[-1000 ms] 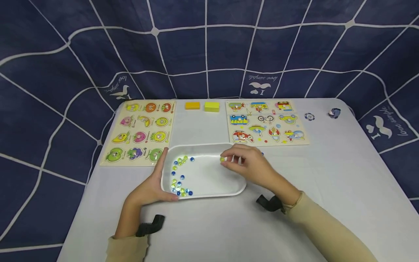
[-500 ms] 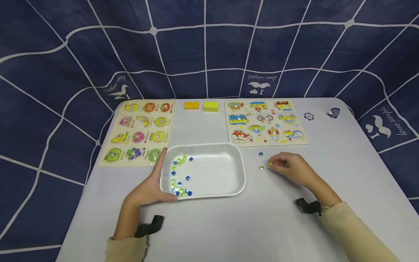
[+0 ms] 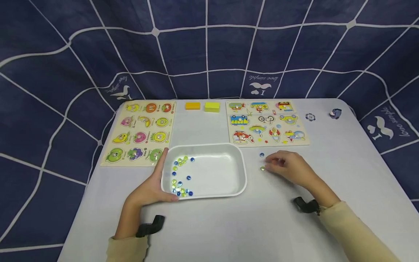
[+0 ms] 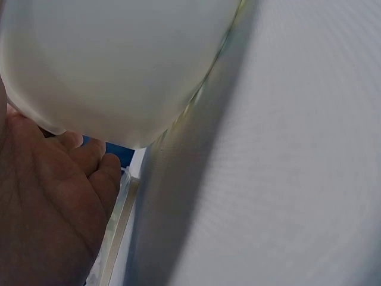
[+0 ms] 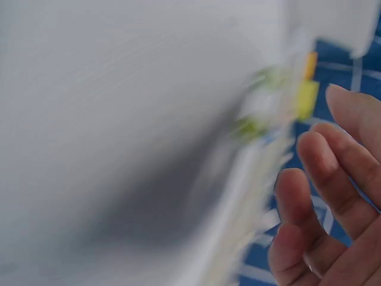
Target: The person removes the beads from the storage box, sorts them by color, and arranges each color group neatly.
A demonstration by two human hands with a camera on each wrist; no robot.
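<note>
A white plastic tray (image 3: pixel 212 196) holds several small blue and yellow-green glass beads (image 3: pixel 178 189), mostly along its left end. My left hand (image 3: pixel 152 185) grips that end, thumb over the near rim; in the left wrist view its fingers (image 4: pixel 106 179) curl beside the tray wall (image 4: pixel 119 113). To the tray's right, my right hand (image 3: pixel 289 167) is low over the table, fingertips beside a yellow-green bead (image 3: pixel 262 168) and near a blue bead (image 3: pixel 262 154). The right wrist view shows its fingers (image 5: pixel 321 155) apart with nothing seen between them, and a blurred yellow-green bead (image 5: pixel 247 128).
A fruit puzzle board (image 3: pixel 144 129) lies behind the left hand, a vehicle puzzle board (image 3: pixel 266 125) behind the right. Between them stand an orange block (image 3: pixel 192 106) and a yellow block (image 3: pixel 212 107). A poker chip (image 3: pixel 310 116) and small figurine (image 3: pixel 335 113) sit at far right.
My right hand carried a yellow-green bead from above the tray rightward to the table; that bead no longer shows between its fingertips. My left hand stays on the tray. One blue bead inside shifted right.
</note>
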